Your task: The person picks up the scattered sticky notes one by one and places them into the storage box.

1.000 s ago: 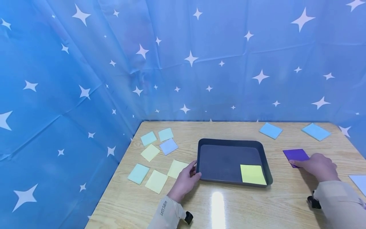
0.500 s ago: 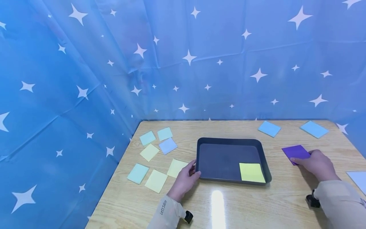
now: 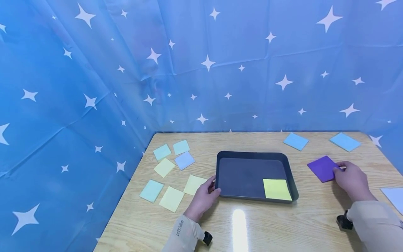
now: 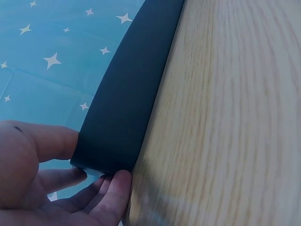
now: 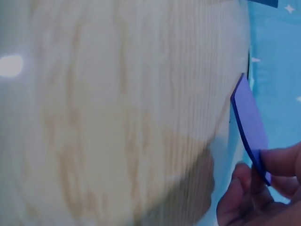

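Note:
A dark rectangular tray lies in the middle of the table, with a yellow sticky note in its near right corner. At the tray's near left corner my left hand grips the wall; the left wrist view shows the thumb on one side and fingertips underneath. To the right of the tray, my right hand pinches a purple sticky note pad by its right corner. Seen in the right wrist view, the pad stands tilted between thumb and fingers, apart from the table.
Two blue pads lie at the back right. Several pale green, yellow and lilac notes are spread left of the tray. A pale sheet sits at the right edge. A blue starry curtain hangs behind the table.
My right hand has lifted the purple pad and turned it, its grip moving to the pad's right corner. The left hand has stayed at the tray. The head view has shifted slightly.

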`<action>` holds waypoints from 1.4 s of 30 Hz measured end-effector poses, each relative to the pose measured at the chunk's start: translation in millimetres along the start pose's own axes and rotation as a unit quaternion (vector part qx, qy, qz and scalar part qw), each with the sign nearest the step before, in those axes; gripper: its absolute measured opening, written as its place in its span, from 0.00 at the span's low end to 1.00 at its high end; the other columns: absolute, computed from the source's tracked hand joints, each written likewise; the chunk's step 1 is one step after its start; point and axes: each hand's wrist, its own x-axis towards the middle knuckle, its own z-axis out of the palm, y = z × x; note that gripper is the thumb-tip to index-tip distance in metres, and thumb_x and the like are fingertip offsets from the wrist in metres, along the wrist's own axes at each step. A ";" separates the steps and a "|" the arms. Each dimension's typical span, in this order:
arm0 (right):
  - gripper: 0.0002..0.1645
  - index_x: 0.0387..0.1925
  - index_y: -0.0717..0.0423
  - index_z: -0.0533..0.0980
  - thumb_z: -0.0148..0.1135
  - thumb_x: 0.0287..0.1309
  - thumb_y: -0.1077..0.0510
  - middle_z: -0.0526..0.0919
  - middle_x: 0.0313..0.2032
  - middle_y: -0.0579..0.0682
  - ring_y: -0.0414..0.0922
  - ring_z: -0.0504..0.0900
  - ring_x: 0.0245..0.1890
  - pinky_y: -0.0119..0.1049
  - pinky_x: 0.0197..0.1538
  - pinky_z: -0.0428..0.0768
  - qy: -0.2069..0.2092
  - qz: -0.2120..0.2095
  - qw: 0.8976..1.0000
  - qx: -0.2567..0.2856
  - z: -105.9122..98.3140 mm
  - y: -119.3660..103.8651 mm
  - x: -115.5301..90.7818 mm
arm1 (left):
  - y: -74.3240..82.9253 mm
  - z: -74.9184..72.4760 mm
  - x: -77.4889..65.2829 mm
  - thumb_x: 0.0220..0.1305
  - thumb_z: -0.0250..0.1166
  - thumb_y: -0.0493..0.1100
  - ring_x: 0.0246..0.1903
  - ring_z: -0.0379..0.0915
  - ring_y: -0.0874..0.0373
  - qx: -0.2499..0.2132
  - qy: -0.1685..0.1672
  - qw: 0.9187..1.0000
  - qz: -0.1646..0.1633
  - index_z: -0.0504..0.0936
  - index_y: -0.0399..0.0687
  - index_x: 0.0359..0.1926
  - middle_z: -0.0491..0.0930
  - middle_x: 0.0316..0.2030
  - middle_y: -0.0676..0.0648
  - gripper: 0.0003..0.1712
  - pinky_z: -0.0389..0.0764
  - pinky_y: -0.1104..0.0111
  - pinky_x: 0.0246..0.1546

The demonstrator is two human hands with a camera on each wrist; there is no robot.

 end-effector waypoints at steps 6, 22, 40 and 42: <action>0.28 0.63 0.76 0.65 0.39 0.76 0.56 0.70 0.55 0.81 0.71 0.74 0.47 0.42 0.35 0.69 0.020 -0.025 0.999 0.002 -1.1 -3.6 0.0 | -0.8 1.8 1.3 0.73 0.61 0.42 0.62 0.73 0.46 0.003 -0.002 1.000 -0.004 0.61 0.42 0.76 0.74 0.64 0.37 0.36 0.79 0.56 0.59; 0.24 0.60 0.72 0.71 0.41 0.78 0.57 0.76 0.52 0.79 0.63 0.80 0.41 0.34 0.30 0.72 0.037 -0.099 0.994 0.007 2.3 -37.6 -8.0 | -1.2 4.1 -0.6 0.73 0.61 0.42 0.61 0.74 0.47 0.004 -0.005 1.000 -0.009 0.62 0.43 0.76 0.75 0.64 0.38 0.35 0.79 0.59 0.58; 0.25 0.61 0.70 0.72 0.38 0.79 0.55 0.78 0.50 0.76 0.49 0.77 0.28 0.36 0.23 0.72 0.048 -0.132 0.990 0.028 10.5 -89.7 -17.4 | -1.7 -0.4 -0.6 0.73 0.60 0.42 0.62 0.73 0.45 0.000 -0.002 1.000 0.000 0.61 0.42 0.76 0.74 0.64 0.36 0.35 0.79 0.55 0.60; 0.25 0.61 0.70 0.72 0.38 0.79 0.55 0.77 0.50 0.76 0.50 0.77 0.28 0.36 0.23 0.72 0.050 -0.130 0.990 0.027 8.9 -90.5 -17.0 | -0.1 0.0 -0.3 0.73 0.60 0.42 0.62 0.73 0.45 -0.002 -0.003 1.000 0.001 0.61 0.42 0.76 0.74 0.64 0.36 0.35 0.78 0.54 0.61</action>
